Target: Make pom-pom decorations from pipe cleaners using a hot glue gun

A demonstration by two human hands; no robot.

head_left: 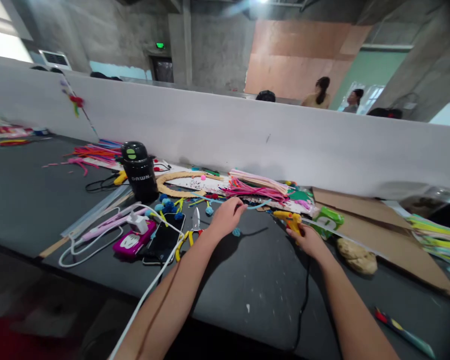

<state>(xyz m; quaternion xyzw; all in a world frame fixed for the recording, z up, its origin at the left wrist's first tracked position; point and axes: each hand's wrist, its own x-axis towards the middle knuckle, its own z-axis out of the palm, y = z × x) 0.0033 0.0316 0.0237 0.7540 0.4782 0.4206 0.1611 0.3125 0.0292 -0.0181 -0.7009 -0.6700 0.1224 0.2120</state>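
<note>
My left hand (227, 215) reaches forward over the dark table (255, 285), fingers curled near a light-blue pipe cleaner (258, 205) at the edge of a pile of pink pipe cleaners (247, 190). A small blue pom-pom (236, 232) lies just below this hand. My right hand (308, 239) is closed round the handle of a yellow glue gun (290, 220), whose black cord (304, 295) runs back toward me.
A black bottle (139, 170), a phone (165, 237), a pink device (132, 242), yellow-handled pliers (189, 235) and white cables (97, 235) lie at left. A green tool (328, 217), cardboard sheets (382, 230) and a beige lump (357, 255) sit at right. A white partition (285, 140) backs the table; people stand beyond it.
</note>
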